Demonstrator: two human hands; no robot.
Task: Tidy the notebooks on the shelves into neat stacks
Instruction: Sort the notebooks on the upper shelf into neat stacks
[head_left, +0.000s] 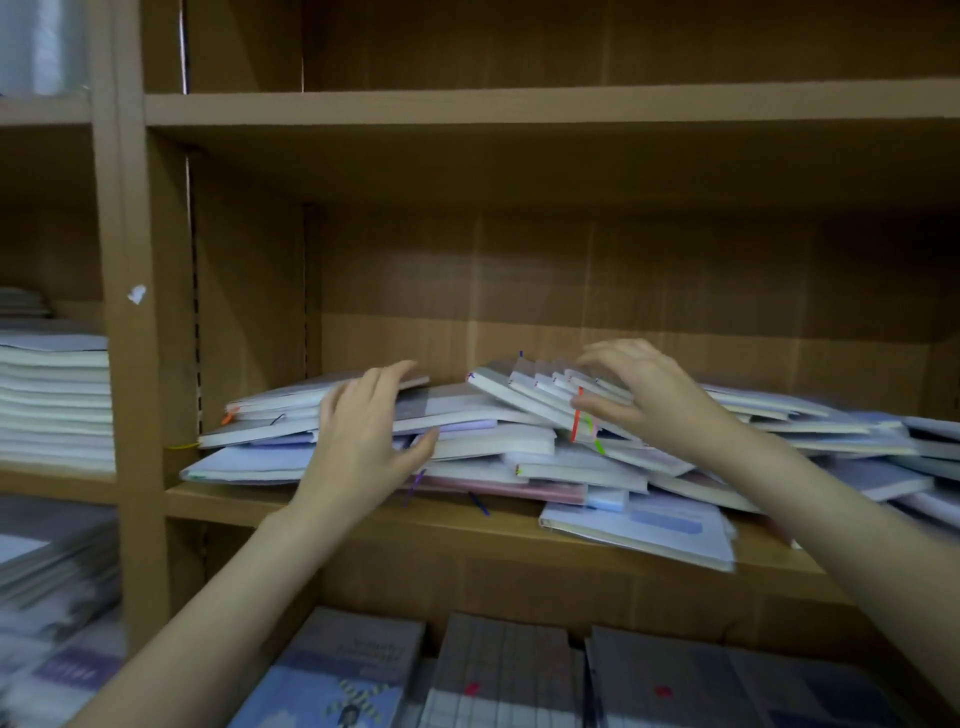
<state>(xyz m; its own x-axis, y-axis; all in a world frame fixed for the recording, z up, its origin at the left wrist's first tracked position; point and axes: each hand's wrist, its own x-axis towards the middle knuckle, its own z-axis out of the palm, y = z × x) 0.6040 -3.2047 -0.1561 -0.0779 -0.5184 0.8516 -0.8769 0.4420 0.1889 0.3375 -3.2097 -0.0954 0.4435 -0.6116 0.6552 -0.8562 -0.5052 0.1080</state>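
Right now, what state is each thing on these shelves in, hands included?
Notebook pile: messy, slanted and overlapping on the middle shelf.
Fanned notebooks: tilted, leaning leftward on top of the pile.
Front notebook: overhanging the shelf edge.
Left hand: gripping the pile's left part.
Right hand: fingers curled over the fanned notebooks.
Side stack: neat, flat.
Top shelf: nothing visible on it.
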